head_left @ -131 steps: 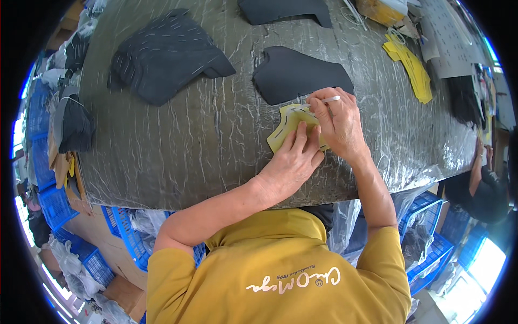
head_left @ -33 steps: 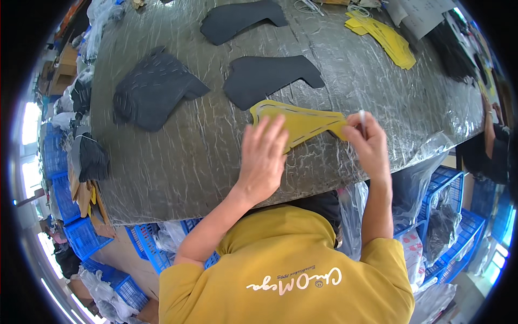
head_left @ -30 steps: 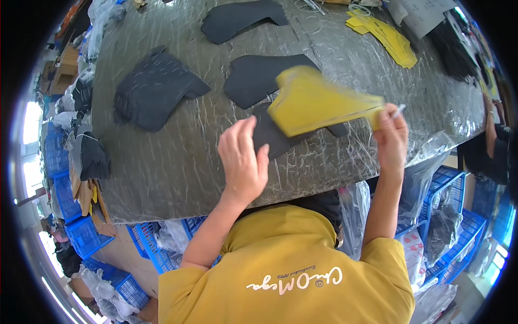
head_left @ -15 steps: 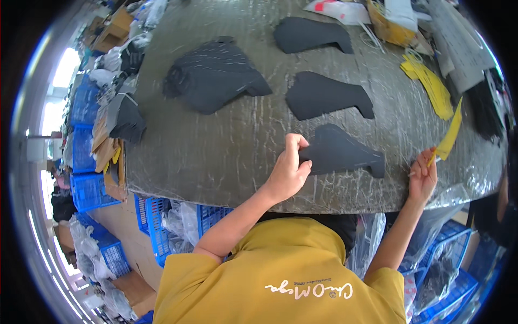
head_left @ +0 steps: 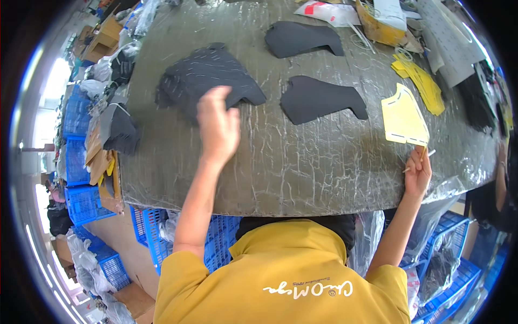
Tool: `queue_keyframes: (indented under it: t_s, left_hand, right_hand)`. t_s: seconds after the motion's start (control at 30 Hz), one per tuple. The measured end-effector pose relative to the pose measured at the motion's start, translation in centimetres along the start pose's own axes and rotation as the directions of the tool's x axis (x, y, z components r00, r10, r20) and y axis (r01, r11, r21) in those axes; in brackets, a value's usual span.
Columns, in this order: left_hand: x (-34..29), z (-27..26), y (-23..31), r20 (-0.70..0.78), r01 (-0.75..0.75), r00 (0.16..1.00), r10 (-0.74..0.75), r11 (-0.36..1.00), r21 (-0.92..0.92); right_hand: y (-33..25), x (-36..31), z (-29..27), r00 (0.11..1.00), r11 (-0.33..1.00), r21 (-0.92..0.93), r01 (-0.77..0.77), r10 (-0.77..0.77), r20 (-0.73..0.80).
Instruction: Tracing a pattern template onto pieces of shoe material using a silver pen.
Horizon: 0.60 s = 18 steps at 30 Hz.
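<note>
My left hand [head_left: 218,127], a little blurred, is over the near edge of a fanned stack of black cut pieces [head_left: 213,70]; its thumb stands apart from its fingers and nothing shows in it. Pale dashes mark the stacked pieces. Toward the right, my right hand [head_left: 418,171] pinches the lower corner of a yellow template [head_left: 402,116] with slots along its edges, holding it up. A thin white pen-like stick [head_left: 430,154] also lies across those fingers. Two single black pieces, one nearer [head_left: 321,100] and one farther [head_left: 302,40], lie flat between the stack and the template.
More yellow templates [head_left: 426,89] lie at the right, by a yellow box [head_left: 380,27] and white paper sheets [head_left: 450,46]. Blue crates [head_left: 86,204] stand on the floor at the left. A clear plastic sheet [head_left: 437,208] hangs over the table's near right edge.
My left hand has moved left to the stack, and the nearest black piece is gone from its spot. My right hand has turned the yellow template so its broad face shows.
</note>
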<state>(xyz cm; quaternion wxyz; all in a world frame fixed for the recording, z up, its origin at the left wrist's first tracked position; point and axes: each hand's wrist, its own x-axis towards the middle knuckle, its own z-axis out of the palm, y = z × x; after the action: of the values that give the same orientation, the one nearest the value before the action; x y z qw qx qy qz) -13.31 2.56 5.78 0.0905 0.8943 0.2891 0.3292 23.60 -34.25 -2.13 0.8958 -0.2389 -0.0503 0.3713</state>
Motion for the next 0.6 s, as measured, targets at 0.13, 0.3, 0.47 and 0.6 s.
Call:
queue_keyframes:
  t_s: [0.13, 0.3, 0.47, 0.6]
  left_hand:
    - [-0.2, 6.0, 7.7, 0.283, -0.174, 0.938, 0.199, 0.978, -0.112]
    - [-4.3, 7.3, 10.1, 0.403, -0.245, 0.869, 0.288, 0.957, -0.157]
    - [-8.5, 4.1, 11.7, 0.390, -0.209, 0.861, 0.325, 0.927, -0.311]
    - [-8.7, 3.6, 12.6, 0.303, -0.025, 0.934, 0.187, 0.884, -0.468]
  right_hand:
    - [0.5, 0.3, 0.5, 0.998, 1.000, 0.016, -0.014, 0.013, 0.058]
    - [0.7, -0.4, 0.8, 1.000, 0.999, -0.050, -0.002, 0.001, -0.021]
    - [0.9, -0.3, 2.4, 0.999, 0.977, -0.214, -0.015, 0.006, -0.041]
    - [2.7, -2.3, 5.9, 0.988, 0.799, -0.594, -0.100, 0.007, -0.157]
